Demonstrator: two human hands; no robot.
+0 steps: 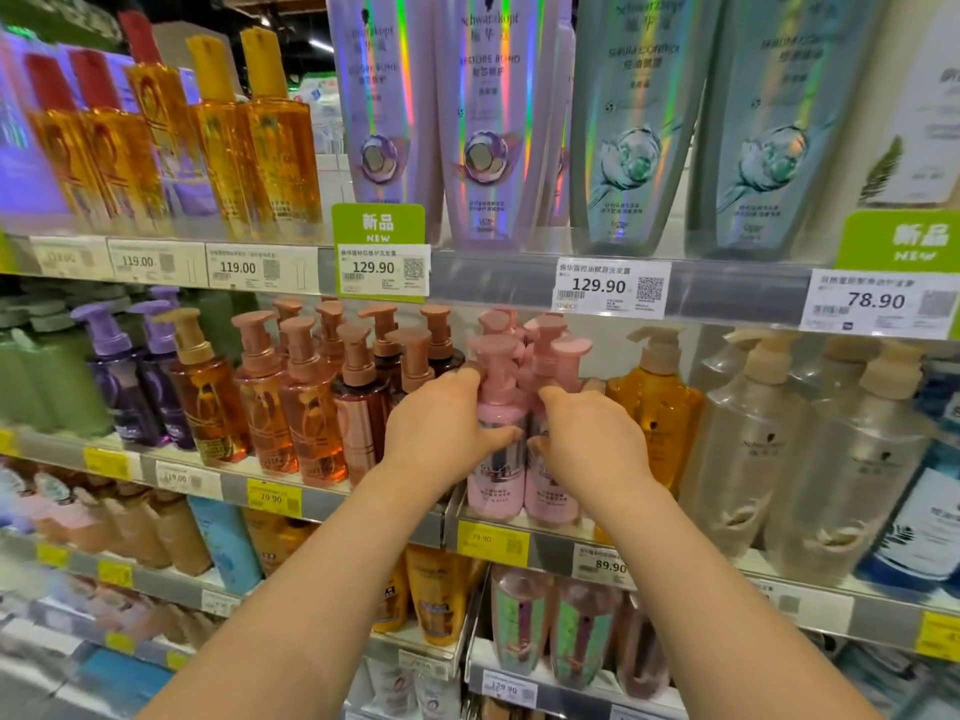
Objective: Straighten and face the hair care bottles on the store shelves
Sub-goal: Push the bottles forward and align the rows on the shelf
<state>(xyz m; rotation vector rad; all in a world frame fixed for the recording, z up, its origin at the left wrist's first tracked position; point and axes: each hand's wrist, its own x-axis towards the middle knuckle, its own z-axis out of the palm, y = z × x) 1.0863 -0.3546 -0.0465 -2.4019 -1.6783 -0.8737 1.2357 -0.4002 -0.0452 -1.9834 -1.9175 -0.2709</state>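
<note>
both hands are on the two upright pink pump bottles on the middle shelf [519, 527], left hand [441, 428] gripping the left bottle [496, 433], right hand [587, 439] wrapped round the right bottle [553, 491], side by side and touching

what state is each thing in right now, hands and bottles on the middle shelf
left hand: gripping the left pink bottle
right hand: gripping the right pink bottle
left pink bottle: upright at the shelf edge, label facing out
right pink bottle: upright beside it, label partly hidden by the hand
amber bottle: upright, untouched
silver bottles: upright, pumps on
shelf: stocked, price tags along its front
</note>
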